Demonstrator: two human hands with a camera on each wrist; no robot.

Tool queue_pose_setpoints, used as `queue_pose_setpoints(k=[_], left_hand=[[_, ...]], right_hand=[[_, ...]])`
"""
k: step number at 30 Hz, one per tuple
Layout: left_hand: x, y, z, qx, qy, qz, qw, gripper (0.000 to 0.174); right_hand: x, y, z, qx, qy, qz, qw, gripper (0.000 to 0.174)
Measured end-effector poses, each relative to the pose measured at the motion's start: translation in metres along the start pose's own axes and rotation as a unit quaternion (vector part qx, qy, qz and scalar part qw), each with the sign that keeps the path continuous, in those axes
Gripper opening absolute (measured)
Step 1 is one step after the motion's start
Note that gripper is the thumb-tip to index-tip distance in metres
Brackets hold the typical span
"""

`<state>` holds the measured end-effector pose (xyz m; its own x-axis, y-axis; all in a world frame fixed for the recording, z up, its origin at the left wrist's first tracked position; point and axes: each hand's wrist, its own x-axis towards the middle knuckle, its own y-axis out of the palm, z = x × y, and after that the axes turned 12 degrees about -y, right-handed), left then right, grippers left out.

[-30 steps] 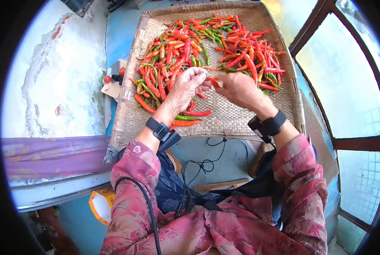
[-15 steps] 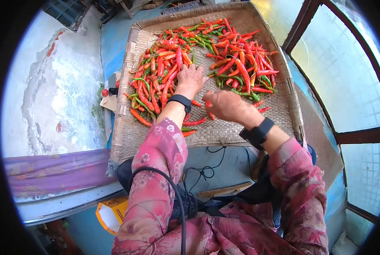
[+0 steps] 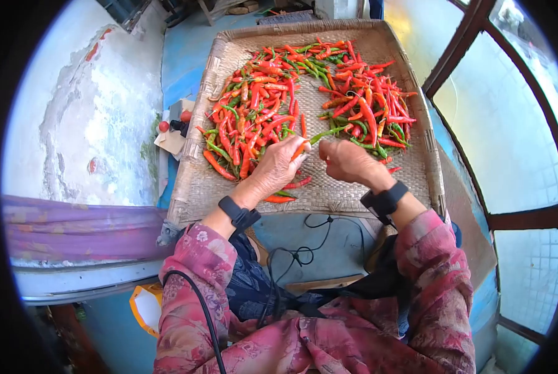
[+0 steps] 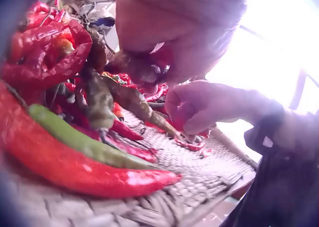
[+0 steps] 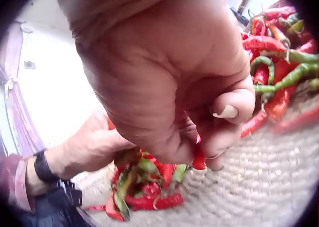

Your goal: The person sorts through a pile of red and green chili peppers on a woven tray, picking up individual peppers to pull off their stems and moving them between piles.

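Observation:
My left hand (image 3: 277,163) pinches an orange-red chili pepper (image 3: 300,150) above the near middle of the woven tray (image 3: 378,193). Close by on its right is my right hand (image 3: 352,164), fingers curled. In the right wrist view, a small red chili tip (image 5: 199,160) pokes out between its thumb and fingers; the rest is hidden in the hand. A green chili (image 3: 330,133) shows just beyond the gap between both hands. The left heap of chilies (image 3: 254,109), mostly red, lies beside my left hand. Past my right hand lies the right heap (image 3: 366,100), red with some green.
The tray's raised rim (image 3: 442,177) surrounds the chilies. Below its near edge, a black cable (image 3: 297,252) loops over the floor. A cracked wall (image 3: 98,118) stands left, framed glass panes (image 3: 509,131) right. A yellow box (image 3: 146,310) sits at lower left.
The hands were together over the tray, then the left reached onto the left heap. It has since drawn back with an orange-red chili, near the right hand again.

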<state>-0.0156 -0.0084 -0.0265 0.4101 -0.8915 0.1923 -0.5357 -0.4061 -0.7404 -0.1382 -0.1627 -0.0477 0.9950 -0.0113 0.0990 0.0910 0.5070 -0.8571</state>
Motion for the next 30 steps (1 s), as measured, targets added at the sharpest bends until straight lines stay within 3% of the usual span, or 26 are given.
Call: queue_pose_setpoints(k=[1, 2, 3, 6, 9, 10, 11, 13, 15, 17, 21, 23, 25, 27, 28, 30], left_hand=[[-0.003, -0.003, 0.0, -0.067, -0.039, -0.008, 0.997, 0.022], [-0.007, -0.005, 0.003, -0.103, -0.128, 0.009, 0.986, 0.015], [-0.008, -0.005, 0.006, -0.109, -0.13, 0.003, 0.986, 0.015], [-0.002, -0.004, 0.011, -0.348, -0.115, -0.064, 0.928, 0.023], [0.002, -0.011, 0.0, -0.428, -0.133, -0.044, 0.893, 0.025], [0.002, -0.013, 0.0, -0.412, -0.126, -0.031, 0.902, 0.026], [0.002, -0.011, -0.001, -0.416, -0.126, -0.033, 0.9, 0.026], [0.004, -0.005, -0.003, -0.406, -0.122, -0.013, 0.905, 0.023], [0.002, 0.004, -0.006, -0.378, -0.139, -0.007, 0.915, 0.02], [0.0, 0.011, -0.009, -0.381, -0.164, 0.038, 0.909, 0.018], [-0.002, 0.009, 0.002, -0.34, -0.169, 0.033, 0.925, 0.022], [0.0, 0.001, 0.003, -0.348, -0.206, 0.024, 0.914, 0.023], [0.002, 0.0, 0.011, -0.49, -0.209, -0.011, 0.846, 0.026], [0.002, -0.005, 0.01, -0.522, -0.212, -0.005, 0.826, 0.029], [0.003, -0.007, 0.004, -0.542, -0.197, -0.011, 0.817, 0.029], [0.005, -0.004, 0.002, -0.556, -0.153, -0.011, 0.817, 0.028]], right_hand=[[0.003, -0.011, -0.001, 0.014, 0.012, 0.001, 1.0, 0.022], [0.001, -0.022, -0.001, 0.03, 0.018, -0.023, 0.999, 0.021], [-0.001, -0.038, 0.005, 0.045, 0.025, -0.048, 0.998, 0.021], [-0.006, -0.067, -0.004, 0.163, 0.067, -0.153, 0.972, 0.017], [-0.003, -0.071, -0.018, 0.183, 0.118, -0.313, 0.925, 0.017], [-0.002, -0.069, -0.017, 0.055, 0.07, -0.363, 0.927, 0.021], [-0.001, -0.067, -0.015, 0.053, 0.071, -0.36, 0.929, 0.021], [0.004, -0.06, 0.002, 0.158, 0.054, -0.263, 0.95, 0.025], [0.004, -0.047, 0.031, 0.409, 0.082, -0.181, 0.891, 0.027], [0.008, -0.024, 0.027, 0.511, 0.116, -0.18, 0.833, 0.027], [0.008, -0.033, 0.012, 0.518, 0.186, -0.247, 0.798, 0.024], [0.009, -0.047, -0.016, 0.54, 0.164, -0.263, 0.782, 0.021], [0.019, -0.058, -0.042, 0.656, 0.108, -0.395, 0.634, 0.018], [0.013, -0.068, -0.039, 0.666, 0.149, -0.429, 0.592, 0.017], [0.014, -0.064, -0.028, 0.629, 0.179, -0.423, 0.627, 0.019], [0.011, -0.047, -0.012, 0.576, 0.129, -0.255, 0.766, 0.027]])
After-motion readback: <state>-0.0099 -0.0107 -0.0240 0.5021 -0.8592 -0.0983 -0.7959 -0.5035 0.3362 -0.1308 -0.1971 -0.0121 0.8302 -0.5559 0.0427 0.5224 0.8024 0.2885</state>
